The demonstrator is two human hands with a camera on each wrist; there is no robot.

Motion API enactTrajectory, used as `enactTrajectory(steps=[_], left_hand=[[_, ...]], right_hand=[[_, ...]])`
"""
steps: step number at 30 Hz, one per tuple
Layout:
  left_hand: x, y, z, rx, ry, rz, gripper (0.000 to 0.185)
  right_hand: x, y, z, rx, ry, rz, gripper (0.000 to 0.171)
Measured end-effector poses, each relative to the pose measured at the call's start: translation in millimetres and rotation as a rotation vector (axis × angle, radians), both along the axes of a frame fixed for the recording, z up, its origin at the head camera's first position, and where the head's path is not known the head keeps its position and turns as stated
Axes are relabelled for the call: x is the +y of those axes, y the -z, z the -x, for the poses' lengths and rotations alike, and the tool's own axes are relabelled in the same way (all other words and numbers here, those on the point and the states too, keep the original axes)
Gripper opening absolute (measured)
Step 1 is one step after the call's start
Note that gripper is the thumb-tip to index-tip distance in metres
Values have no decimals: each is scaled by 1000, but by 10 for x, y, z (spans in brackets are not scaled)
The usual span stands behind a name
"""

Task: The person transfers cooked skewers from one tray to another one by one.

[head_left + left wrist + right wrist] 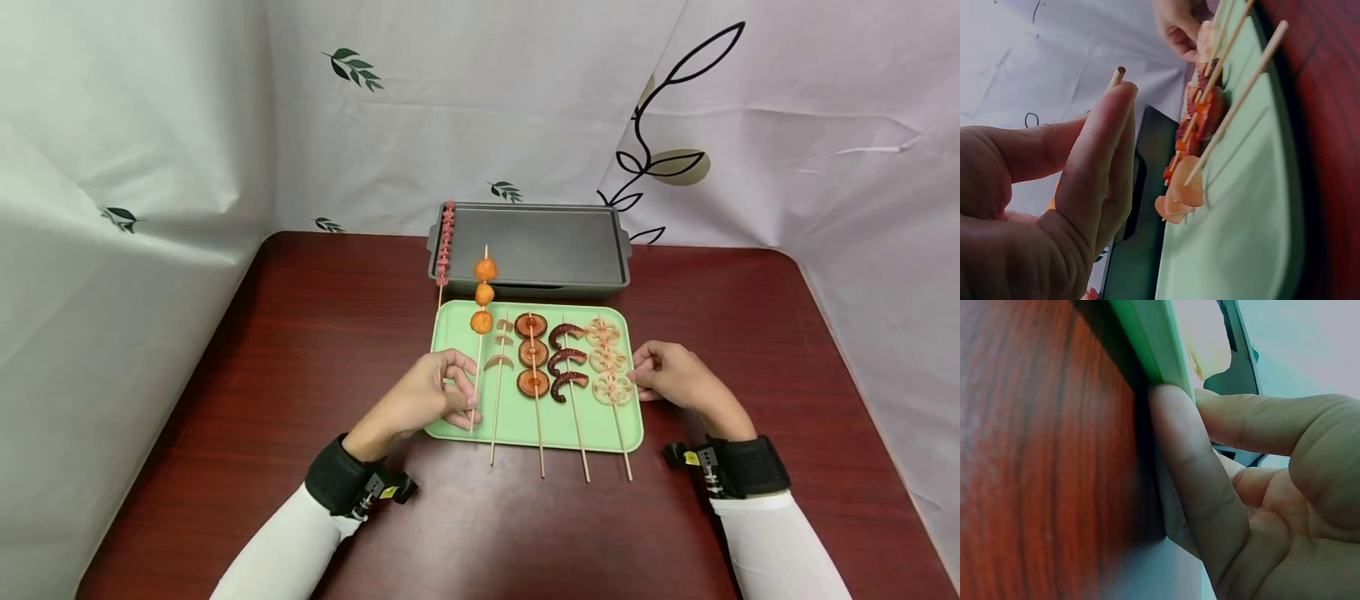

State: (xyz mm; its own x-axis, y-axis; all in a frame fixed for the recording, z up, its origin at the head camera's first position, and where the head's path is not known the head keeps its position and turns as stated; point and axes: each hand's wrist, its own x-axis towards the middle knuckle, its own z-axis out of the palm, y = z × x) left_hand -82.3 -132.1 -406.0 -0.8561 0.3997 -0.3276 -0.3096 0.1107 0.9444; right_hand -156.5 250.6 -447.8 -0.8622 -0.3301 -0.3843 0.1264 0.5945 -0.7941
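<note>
My left hand [438, 392] pinches the bare stick end of a skewer with several orange balls [484, 294], lifted above the left side of a green tray [517, 429]. In the left wrist view, the stick's tip pokes out past the fingertips of the left hand [1079, 169]. My right hand [678, 375] grips the tray's right rim between thumb and fingers. On the tray lie a skewer of thin pale-brown slices [498, 362], a mushroom skewer [533, 353], an octopus-tentacle skewer [567, 360] and a lotus-root skewer [611, 387], their sticks overhanging the near edge.
Behind the tray stands a dark grey griddle pan [547, 242]. A skewer of small pink-red pieces [446, 242] lies along its left side, stick pointing toward me. All stands on a dark red wooden table [285, 358], with pale patterned cloth [465, 108] behind.
</note>
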Motion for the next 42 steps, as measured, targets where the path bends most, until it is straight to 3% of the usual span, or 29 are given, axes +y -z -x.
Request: enactTrajectory(steps=[7,21,42], left_hand=[[-13,68,-92,6,22,48,37],[-13,213,-279,-41,5,24,37],[-65,321,-220,-82,-23,48,38]], right_hand=[[4,10,3,1,-8,-2,21],[9,-18,-4,-1,-8,8,20],[10,18,6,0,2,15,20]])
